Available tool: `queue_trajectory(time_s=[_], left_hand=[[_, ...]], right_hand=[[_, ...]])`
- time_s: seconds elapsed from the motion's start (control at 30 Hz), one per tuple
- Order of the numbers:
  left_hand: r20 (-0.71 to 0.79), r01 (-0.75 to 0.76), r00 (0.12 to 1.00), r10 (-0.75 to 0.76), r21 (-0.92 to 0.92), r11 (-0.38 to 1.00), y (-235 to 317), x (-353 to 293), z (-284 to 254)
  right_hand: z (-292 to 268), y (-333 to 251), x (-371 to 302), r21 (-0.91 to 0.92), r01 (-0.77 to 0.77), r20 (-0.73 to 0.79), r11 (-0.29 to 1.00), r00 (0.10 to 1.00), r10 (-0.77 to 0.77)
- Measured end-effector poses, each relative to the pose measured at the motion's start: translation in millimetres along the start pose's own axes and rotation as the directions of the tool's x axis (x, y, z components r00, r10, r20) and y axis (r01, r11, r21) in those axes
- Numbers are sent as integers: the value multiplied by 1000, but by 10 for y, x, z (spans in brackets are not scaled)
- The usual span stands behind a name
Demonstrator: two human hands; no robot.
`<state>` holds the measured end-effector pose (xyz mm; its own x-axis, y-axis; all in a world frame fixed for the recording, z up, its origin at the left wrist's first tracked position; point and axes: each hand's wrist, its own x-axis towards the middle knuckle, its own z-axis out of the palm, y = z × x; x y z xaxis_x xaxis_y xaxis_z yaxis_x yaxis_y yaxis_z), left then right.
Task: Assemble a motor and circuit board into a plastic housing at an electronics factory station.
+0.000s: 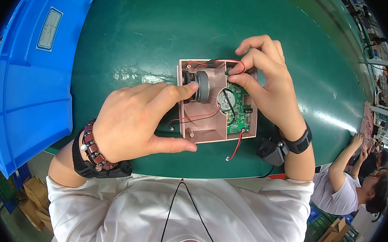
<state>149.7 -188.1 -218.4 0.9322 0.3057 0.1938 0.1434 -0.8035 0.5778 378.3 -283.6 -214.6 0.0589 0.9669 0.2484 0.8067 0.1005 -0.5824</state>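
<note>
A pale pink plastic housing (202, 138), its inside facing up, lies on the green table. Its left compartment holds a round grey speaker (203, 86); a green circuit board (242, 113) sits in the right one. My left hand (133, 114) steadies the housing, index finger on the speaker and thumb at the near left corner. At the board's far end, my right hand (269, 72) pinches a small wire connector (227, 73) between thumb and index finger. A red and black wire (229, 60) arches from the far left corner to those fingertips.
Large blue bins (39, 83) stand along the left. Loose wire leads hang past the housing, including a red one (238, 146) with a white plug. A black wrist-worn camera (273, 151) is by my right wrist. Another person (344, 185) works at the right.
</note>
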Motion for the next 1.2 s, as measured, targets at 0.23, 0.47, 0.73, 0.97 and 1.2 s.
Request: queue_trajectory(time_s=[0.23,0.47,0.73,0.97,1.2], left_hand=[[24,18,1000,-18,-4,1000,1,-8,-17],[26,10,1000,-10,-2,1000,8,-5,-19],[40,7,999,-7,9,1000,26,3,-16],[36,-11,999,10,19,1000,8,3,-19],[40,-35,999,34,20,999,-2,-9,-27]], right_hand=[[-54,-94,4,-172,110,-10,979,994,-113],[-37,-104,0,-229,117,-19,966,992,-124],[-61,-65,-3,-198,135,-8,971,990,-139],[5,-275,1,-291,72,-42,954,995,-88],[4,-313,146,-458,150,22,876,987,-157]])
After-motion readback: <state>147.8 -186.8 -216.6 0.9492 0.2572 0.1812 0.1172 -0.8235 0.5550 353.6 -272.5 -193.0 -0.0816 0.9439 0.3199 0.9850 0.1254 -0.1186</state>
